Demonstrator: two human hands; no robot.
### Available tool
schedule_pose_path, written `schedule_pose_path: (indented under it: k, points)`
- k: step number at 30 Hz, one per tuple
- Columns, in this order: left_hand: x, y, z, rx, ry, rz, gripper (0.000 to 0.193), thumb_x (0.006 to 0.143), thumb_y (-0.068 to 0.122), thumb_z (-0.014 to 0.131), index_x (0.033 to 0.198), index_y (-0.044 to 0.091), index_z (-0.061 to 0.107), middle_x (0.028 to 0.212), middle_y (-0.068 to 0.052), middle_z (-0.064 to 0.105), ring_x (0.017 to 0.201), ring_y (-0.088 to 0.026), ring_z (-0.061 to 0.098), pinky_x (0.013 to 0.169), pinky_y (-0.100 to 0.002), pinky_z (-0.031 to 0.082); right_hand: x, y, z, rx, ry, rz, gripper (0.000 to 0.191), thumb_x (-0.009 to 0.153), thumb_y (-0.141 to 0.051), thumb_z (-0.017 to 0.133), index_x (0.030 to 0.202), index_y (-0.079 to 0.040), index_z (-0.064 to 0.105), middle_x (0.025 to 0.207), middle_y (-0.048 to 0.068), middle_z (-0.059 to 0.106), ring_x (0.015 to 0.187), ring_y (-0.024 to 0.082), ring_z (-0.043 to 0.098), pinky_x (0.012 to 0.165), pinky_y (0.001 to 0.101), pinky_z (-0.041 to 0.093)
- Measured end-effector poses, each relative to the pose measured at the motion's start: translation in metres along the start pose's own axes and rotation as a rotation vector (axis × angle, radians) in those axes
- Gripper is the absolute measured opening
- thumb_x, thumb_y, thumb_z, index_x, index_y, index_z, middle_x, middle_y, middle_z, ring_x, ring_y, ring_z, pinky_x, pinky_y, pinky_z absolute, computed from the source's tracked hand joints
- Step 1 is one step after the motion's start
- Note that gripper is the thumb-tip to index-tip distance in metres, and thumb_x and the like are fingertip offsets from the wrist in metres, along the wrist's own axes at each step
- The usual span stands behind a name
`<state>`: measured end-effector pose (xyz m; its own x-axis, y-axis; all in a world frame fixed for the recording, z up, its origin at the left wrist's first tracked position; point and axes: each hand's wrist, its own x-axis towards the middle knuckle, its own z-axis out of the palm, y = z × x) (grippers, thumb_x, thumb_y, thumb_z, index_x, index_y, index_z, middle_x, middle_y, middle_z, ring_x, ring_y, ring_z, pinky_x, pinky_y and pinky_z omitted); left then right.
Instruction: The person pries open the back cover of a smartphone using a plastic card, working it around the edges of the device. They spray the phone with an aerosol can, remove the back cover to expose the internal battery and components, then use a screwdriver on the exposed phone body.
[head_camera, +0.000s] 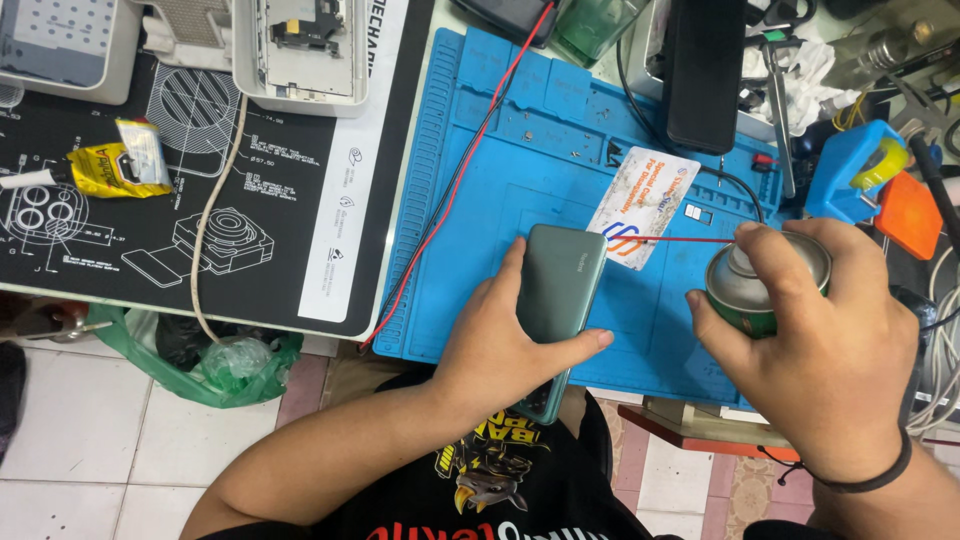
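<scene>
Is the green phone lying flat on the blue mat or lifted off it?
Lifted: the left hand holds the green phone back side up, its lower end past the blue mat edge, over the lap.

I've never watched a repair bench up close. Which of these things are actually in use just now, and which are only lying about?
In use:
- green phone, gripped by the left hand
- spray can with thin red straw, held in the right hand
- blue work mat beneath

Lying about:
- yellow glue tube
- white card
- black phone
- opened white device
- tweezers
</scene>
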<state>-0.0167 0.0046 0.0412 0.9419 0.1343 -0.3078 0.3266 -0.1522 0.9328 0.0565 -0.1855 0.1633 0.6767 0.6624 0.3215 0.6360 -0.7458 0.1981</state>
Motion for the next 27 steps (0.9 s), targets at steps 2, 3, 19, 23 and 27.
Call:
schedule_pose_path:
  k: [2, 3, 19, 23, 27]
  points:
    - [0.0, 0.0, 0.0, 0.001, 0.0, 0.0, 0.13, 0.065, 0.055, 0.087, 0.157, -0.008, 0.021, 0.13, -0.026, 0.057, 0.122, -0.034, 0.061, 0.101, -0.038, 0.05, 0.001, -0.001, -0.001, 0.013, 0.0, -0.001, 0.056, 0.073, -0.024, 0.091, 0.122, -0.01, 0.067, 0.12, 0.018, 0.063, 0.097, 0.033, 0.068, 0.074, 0.041, 0.057]
    - [-0.001, 0.0, -0.001, -0.001, -0.001, -0.001, 0.13, 0.065, 0.055, 0.087, 0.157, -0.008, 0.021, 0.13, -0.026, 0.057, 0.122, -0.034, 0.061, 0.101, -0.038, 0.05, 0.001, -0.001, -0.001, 0.02, 0.001, -0.002, 0.057, 0.074, -0.025, 0.091, 0.123, -0.01, 0.067, 0.12, 0.018, 0.063, 0.098, 0.033, 0.068, 0.075, 0.041, 0.057]
    - [0.009, -0.005, -0.001, -0.029, -0.105, 0.126, 0.125, 0.07, 0.046, 0.091, 0.155, -0.014, 0.021, 0.151, -0.03, 0.045, 0.144, -0.033, 0.046, 0.115, -0.037, 0.038, -0.073, 0.088, 0.062, 1.042, 0.345, 0.495, 0.051, 0.11, -0.038, 0.078, 0.136, 0.002, 0.057, 0.122, 0.007, 0.064, 0.109, 0.015, 0.063, 0.105, 0.0299, 0.055]
    - [0.004, 0.001, 0.017, -0.239, -0.067, 0.209, 0.11, 0.072, 0.039, 0.089, 0.154, -0.01, 0.034, 0.14, -0.022, 0.062, 0.132, -0.026, 0.06, 0.11, -0.035, 0.047, -0.089, 0.108, 0.077, 1.024, 0.401, 0.432, 0.057, 0.111, -0.042, 0.079, 0.139, 0.003, 0.057, 0.121, 0.008, 0.063, 0.11, 0.018, 0.064, 0.104, 0.0314, 0.054]
    - [0.002, 0.004, 0.035, -0.343, -0.081, 0.029, 0.113, 0.068, 0.035, 0.09, 0.152, -0.005, 0.026, 0.118, -0.015, 0.066, 0.106, -0.018, 0.067, 0.09, -0.031, 0.057, -0.107, 0.104, 0.072, 1.018, 0.409, 0.497, 0.061, 0.109, -0.044, 0.079, 0.14, 0.004, 0.056, 0.124, 0.008, 0.066, 0.11, 0.018, 0.065, 0.107, 0.0323, 0.058]
